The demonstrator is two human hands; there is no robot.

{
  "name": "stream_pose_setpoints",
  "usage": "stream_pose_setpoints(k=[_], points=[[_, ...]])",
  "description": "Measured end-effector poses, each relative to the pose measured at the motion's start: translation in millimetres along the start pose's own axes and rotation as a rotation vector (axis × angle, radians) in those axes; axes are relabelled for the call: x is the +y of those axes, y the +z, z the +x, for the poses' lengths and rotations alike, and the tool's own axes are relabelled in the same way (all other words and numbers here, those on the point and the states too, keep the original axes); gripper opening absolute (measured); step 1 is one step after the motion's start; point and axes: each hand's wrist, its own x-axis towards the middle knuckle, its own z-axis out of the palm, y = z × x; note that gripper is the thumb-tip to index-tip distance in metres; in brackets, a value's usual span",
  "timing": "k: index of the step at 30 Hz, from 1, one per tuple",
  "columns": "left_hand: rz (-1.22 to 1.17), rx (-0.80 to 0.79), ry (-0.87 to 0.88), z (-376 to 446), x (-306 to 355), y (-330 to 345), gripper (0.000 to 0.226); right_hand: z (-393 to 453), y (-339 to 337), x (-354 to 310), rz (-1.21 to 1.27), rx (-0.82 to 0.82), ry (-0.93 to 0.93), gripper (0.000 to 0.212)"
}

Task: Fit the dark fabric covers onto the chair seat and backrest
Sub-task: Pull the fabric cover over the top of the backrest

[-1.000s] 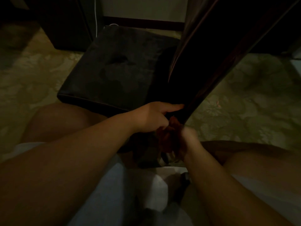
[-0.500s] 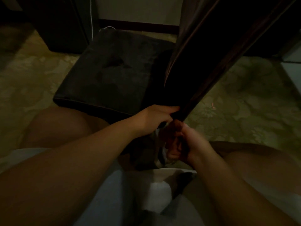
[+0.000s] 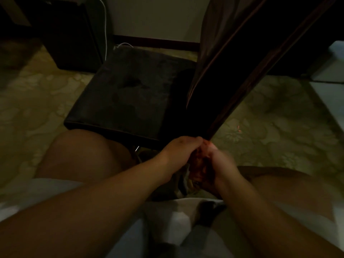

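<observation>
Left hand [image 3: 178, 151] pinching backrest cover [image 3: 242, 71] hem at lower corner | right hand [image 3: 214, 168] closed just below, contents unclear, probably tensioning | seat [image 3: 126, 94] already dark-covered, beside backrest

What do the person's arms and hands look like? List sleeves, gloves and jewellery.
Both forearms are bare right to the picture's edge, with no sleeves in view. The left hand and right hand wear no gloves. No watch or bracelet shows; dim light and blur hide any rings.

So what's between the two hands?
In the head view, the bottom end of the dark backrest cover is bunched between the left hand and right hand.
</observation>
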Motion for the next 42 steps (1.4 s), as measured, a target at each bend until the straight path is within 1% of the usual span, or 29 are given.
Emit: stream_pose_setpoints(k=[2, 3, 5, 7, 8, 10, 12, 14, 15, 17, 19, 21, 23, 24, 26, 27, 29, 31, 33, 35, 37, 39, 41, 42], points=[[0.057, 0.011, -0.011, -3.6, -4.5, 7.0, 0.026, 0.8, 9.0, 0.5, -0.027, 0.032, 0.001, 0.017], [0.04, 0.033, 0.0, -6.3, -2.5, 9.9, 0.025, 0.9, 12.6, -4.1, -0.024, 0.028, -0.021, 0.013], [-0.043, 0.121, 0.094, -10.1, 8.4, 14.0, 0.017, -7.0, 14.5, -20.9, 0.049, -0.035, -0.097, 0.013], [-0.069, 0.206, 0.211, -11.5, 21.0, 16.7, 0.017, -19.0, 10.2, -36.9, 0.134, -0.062, -0.143, 0.019], [-0.082, 0.225, 0.235, -13.0, 24.9, 17.9, 0.018, -27.4, 9.1, -41.3, 0.165, -0.08, -0.155, 0.02], [-0.088, 0.252, 0.185, -13.4, 25.3, 20.3, 0.015, -29.6, 8.6, -38.2, 0.15, -0.102, -0.146, 0.02], [-0.034, 0.237, 0.088, -14.0, 22.6, 21.0, 0.019, -29.1, 15.7, -32.7, 0.078, -0.047, -0.133, 0.021], [0.042, 0.195, 0.04, -15.6, 27.4, 23.0, 0.038, -33.1, 19.8, -30.9, 0.054, -0.015, -0.153, 0.022], [0.047, 0.18, 0.043, -15.6, 33.5, 23.0, 0.043, -36.2, 23.1, -36.3, 0.07, -0.011, -0.154, 0.021], [0.039, 0.166, 0.093, -16.7, 50.9, 22.4, 0.041, -40.4, 20.0, -49.6, 0.115, -0.059, -0.179, 0.024], [0.014, 0.158, 0.136, -18.8, 68.0, 24.0, 0.039, -47.8, 14.8, -60.5, 0.135, -0.063, -0.254, 0.027], [0.059, 0.168, 0.174, -19.1, 69.5, 25.2, 0.04, -54.1, 15.3, -62.4, 0.139, -0.098, -0.296, 0.025], [0.164, 0.195, 0.187, -18.5, 60.6, 26.1, 0.042, -58.7, 21.4, -58.5, 0.141, -0.081, -0.271, 0.019], [0.193, 0.207, 0.185, -19.3, 57.8, 26.8, 0.043, -59.2, 22.4, -56.4, 0.119, -0.043, -0.267, 0.018], [0.175, 0.225, 0.216, -21.5, 62.5, 29.3, 0.043, -61.7, 24.9, -64.1, 0.086, -0.052, -0.252, 0.023], [0.155, 0.243, 0.271, -21.2, 70.5, 30.4, 0.043, -63.0, 24.2, -74.0, 0.107, -0.082, -0.261, 0.026], [0.138, 0.267, 0.421, -24.1, 94.6, 33.9, 0.043, -68.3, 17.1, -94.7, 0.167, -0.138, -0.337, 0.028], [0.148, 0.265, 0.498, -32.3, 113.9, 38.6, 0.043, -79.2, 13.0, -112.8, 0.21, -0.156, -0.389, 0.028], [0.157, 0.259, 0.466, -32.0, 110.3, 39.2, 0.047, -82.1, 13.8, -110.2, 0.197, -0.193, -0.382, 0.026], [0.155, 0.267, 0.378, -29.8, 97.7, 38.3, 0.048, -82.2, 19.0, -100.4, 0.164, -0.162, -0.268, 0.028], [0.168, 0.268, 0.318, -30.7, 94.0, 36.9, 0.043, -89.1, 23.1, -101.6, 0.168, -0.154, -0.16, 0.034], [0.16, 0.274, 0.386, -36.4, 108.8, 37.6, 0.04, -101.7, 23.3, -120.0, 0.188, -0.187, -0.15, 0.034], [0.094, 0.25, 0.48, -46.4, 133.1, 41.9, 0.041, -118.1, 20.3, -144.3, 0.236, -0.267, -0.225, 0.032], [0.042, 0.233, 0.484, -50.8, 142.2, 45.0, 0.041, -123.6, 19.8, -152.2, 0.248, -0.296, -0.267, 0.031]])
